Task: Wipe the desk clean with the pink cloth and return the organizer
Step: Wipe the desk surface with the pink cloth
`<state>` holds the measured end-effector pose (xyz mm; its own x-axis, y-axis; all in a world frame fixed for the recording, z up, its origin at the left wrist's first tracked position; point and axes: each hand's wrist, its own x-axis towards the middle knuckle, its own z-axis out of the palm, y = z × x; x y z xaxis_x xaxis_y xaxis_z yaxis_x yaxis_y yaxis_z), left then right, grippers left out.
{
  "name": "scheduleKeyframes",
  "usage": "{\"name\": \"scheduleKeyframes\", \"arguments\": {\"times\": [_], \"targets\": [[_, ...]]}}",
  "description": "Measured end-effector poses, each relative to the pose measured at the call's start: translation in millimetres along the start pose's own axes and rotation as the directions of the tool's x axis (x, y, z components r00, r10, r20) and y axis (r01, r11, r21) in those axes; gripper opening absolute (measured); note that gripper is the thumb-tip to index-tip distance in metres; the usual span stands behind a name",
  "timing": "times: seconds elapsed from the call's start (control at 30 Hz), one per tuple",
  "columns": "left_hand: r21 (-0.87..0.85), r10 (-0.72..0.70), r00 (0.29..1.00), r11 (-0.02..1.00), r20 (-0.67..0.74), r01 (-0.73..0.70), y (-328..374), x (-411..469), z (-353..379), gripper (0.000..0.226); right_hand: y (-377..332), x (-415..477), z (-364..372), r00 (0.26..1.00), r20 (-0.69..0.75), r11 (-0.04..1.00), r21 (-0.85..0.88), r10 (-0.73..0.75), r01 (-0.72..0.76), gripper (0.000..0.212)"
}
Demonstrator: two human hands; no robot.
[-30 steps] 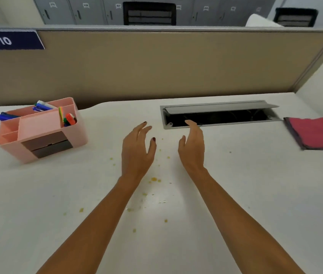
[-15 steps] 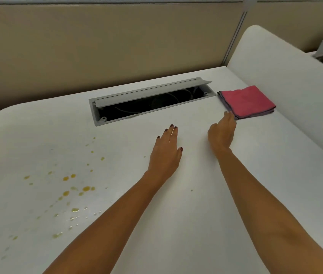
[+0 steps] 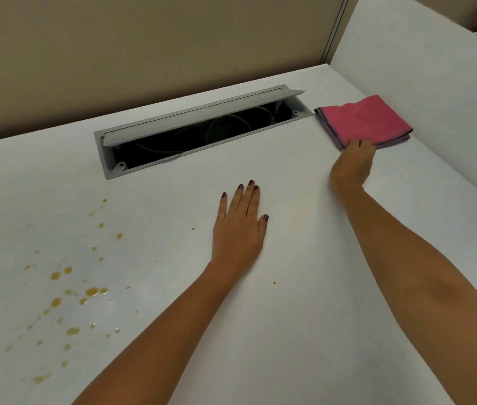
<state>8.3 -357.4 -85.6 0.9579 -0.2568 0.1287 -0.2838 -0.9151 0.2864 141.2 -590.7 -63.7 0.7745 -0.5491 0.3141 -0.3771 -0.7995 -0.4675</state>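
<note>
Pink cloth (image 3: 365,119), folded into a soft, flat square with a purplish-grey layer along its edges, at the far right of the desk (image 3: 304,317), close against the white side panel (image 3: 435,83). Nearest, two bare forearms over the smooth matte white surface. To the left, scattered amber droplets and smears (image 3: 65,296), glossy, round to irregular, well apart from the cloth. Further on, left hand (image 3: 241,226) laid flat and palm down, fingers straight, close together and released, dark polish on the nails. Beyond and to the right, right hand (image 3: 354,163) reached to the cloth's near corner, fingertips curled onto the fabric edge; whether actually pinched could not be told. Further back, between the hands and the partition, long rectangular grey cable tray (image 3: 202,133) sunk into the desk, its thin lid tilted up, dark cables looped inside. Farthest, plain beige partition wall (image 3: 143,48), flat and finely textured.
</note>
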Motion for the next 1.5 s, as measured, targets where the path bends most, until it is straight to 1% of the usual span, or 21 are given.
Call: {"name": "scheduleKeyframes", "arguments": {"times": [0.03, 0.1, 0.17, 0.27, 0.33, 0.37, 0.43, 0.5, 0.6, 0.67, 0.73, 0.87, 0.97, 1.07, 1.17, 1.23, 1.3, 1.33, 1.37, 1.43, 1.5], "targets": [[0.001, -0.002, 1.000, 1.000, -0.001, 0.002, -0.2, -0.4, -0.1, 0.057, -1.1, 1.5, -0.7, 1.000, 0.000, 1.000, 0.002, -0.016, 0.016, 0.028], [-0.005, -0.003, 1.000, 1.000, -0.001, 0.003, -0.4, -0.4, 0.2, 0.057, -3.1, 4.1, -0.5, 0.999, -0.034, 0.994, 0.103, 0.035, -0.032, 0.032], [-0.001, -0.002, 1.000, 1.000, 0.000, 0.002, -0.4, -0.3, 0.8, 0.057, -3.5, 6.4, -1.6, 0.998, -0.039, 0.994, 0.101, 0.039, -0.035, 0.022], [-0.004, -0.002, 1.000, 1.000, 0.002, 0.002, 0.1, -0.9, 1.3, 0.057, -4.3, -2.9, -4.8, 0.996, -0.040, 0.983, 0.172, 0.074, -0.066, 0.029], [-0.012, -0.003, 1.000, 1.000, 0.002, 0.003, 0.1, -0.7, 1.0, 0.057, -7.3, -11.9, -5.5, 0.997, -0.072, 0.996, 0.086, 0.030, -0.023, 0.029], [-0.015, -0.003, 1.000, 1.000, 0.001, 0.003, 0.2, -0.5, 0.7, 0.057, -9.7, -17.9, -7.0, 0.998, -0.057, 0.998, 0.064, 0.020, -0.017, 0.028], [-0.018, -0.002, 1.000, 1.000, 0.002, 0.002, 0.8, -0.7, 0.0, 0.057, -14.2, -36.5, -8.2, 1.000, -0.006, 0.998, 0.050, -0.025, 0.026, 0.024], [-0.022, -0.003, 1.000, 1.000, 0.008, 0.003, 1.2, 0.0, -1.0, 0.057, -19.8, -59.7, -14.4, 0.998, -0.018, 0.993, 0.104, -0.056, 0.058, 0.018], [-0.030, 0.028, 0.999, 0.999, 0.040, -0.027, 0.0, -1.9, -4.1, 0.058, -28.2, -96.7, -27.2, 0.991, -0.047, 0.992, 0.022, -0.125, 0.126, 0.015], [-0.051, 0.065, 0.996, 0.997, 0.057, -0.062, -1.6, -6.7, -6.8, 0.060, -33.2, -122.0, -38.2, 0.984, -0.045, 0.985, 0.006, -0.174, 0.175, 0.011], [-0.121, 0.075, 0.996, 0.990, 0.045, -0.069, -1.4, -16.1, -10.5, 0.061, -34.6, -148.8, -51.7, 0.980, -0.029, 0.980, 0.006, -0.198, 0.199, 0.009], [-0.407, -0.002, 0.999, 0.913, -0.051, -0.019, 3.5, -43.4, -19.6, 0.063, -34.9, -204.2, -74.8, 0.969, 0.081, 0.972, 0.005, -0.233, 0.234, 0.009], [-0.480, -0.067, 0.992, 0.877, -0.109, 0.006, 2.4, -68.5, -25.5, 0.062, -33.1, -238.8, -92.6, 0.939, 0.134, 0.946, -0.033, -0.316, 0.323, 0.010], [-0.447, -0.109, 0.985, 0.894, -0.133, 0.039, -3.3, -99.4, -31.2, 0.056, -33.0, -265.3, -111.9, 0.911, 0.148, 0.922, -0.002, -0.384, 0.388, 0.020], [-0.385, -0.140, 0.981, 0.920, -0.131, 0.080, -7.0, -132.4, -38.6, 0.056, -35.8, -281.8, -121.7, 0.882, 0.140, 0.893, 0.087, -0.451, 0.442, 0.029], [-0.306, -0.145, 0.982, 0.947, -0.123, 0.102, -6.2, -155.0, -43.2, 0.059, -33.3, -278.9, -122.9, 0.860, 0.143, 0.868, 0.172, -0.489, 0.465, 0.028], [-0.209, -0.128, 0.987, 0.972, -0.097, 0.106, -3.8, -177.1, -44.6, 0.062, -26.3, -265.1, -119.7, 0.836, 0.180, 0.852, 0.200, -0.518, 0.484, 0.020], [-0.154, -0.106, 0.991, 0.984, -0.078, 0.093, -1.8, -186.7, -43.7, 0.062, -21.4, -255.0, -116.5, 0.816, 0.239, 0.850, 0.163, -0.526, 0.501, 0.024], [-0.102, -0.084, 0.995, 0.992, -0.057, 0.077, 0.4, -196.8, -43.3, 0.061, -16.1, -246.6, -113.8, 0.784, 0.323, 0.844, 0.106, -0.530, 0.526, 0.033], [-0.049, -0.073, 0.997, 0.996, -0.030, 0.071, 3.5, -214.7, -43.6, 0.058, -6.0, -238.5, -109.5, 0.736, 0.446, 0.826, 0.011, -0.509, 0.564, 0.049], [-0.031, -0.107, 0.994, 0.994, -0.026, 0.106, 3.7, -224.3, -42.6, 0.057, -1.0, -240.6, -104.7, 0.735, 0.445, 0.815, -0.020, -0.512, 0.580, 0.054]]}}
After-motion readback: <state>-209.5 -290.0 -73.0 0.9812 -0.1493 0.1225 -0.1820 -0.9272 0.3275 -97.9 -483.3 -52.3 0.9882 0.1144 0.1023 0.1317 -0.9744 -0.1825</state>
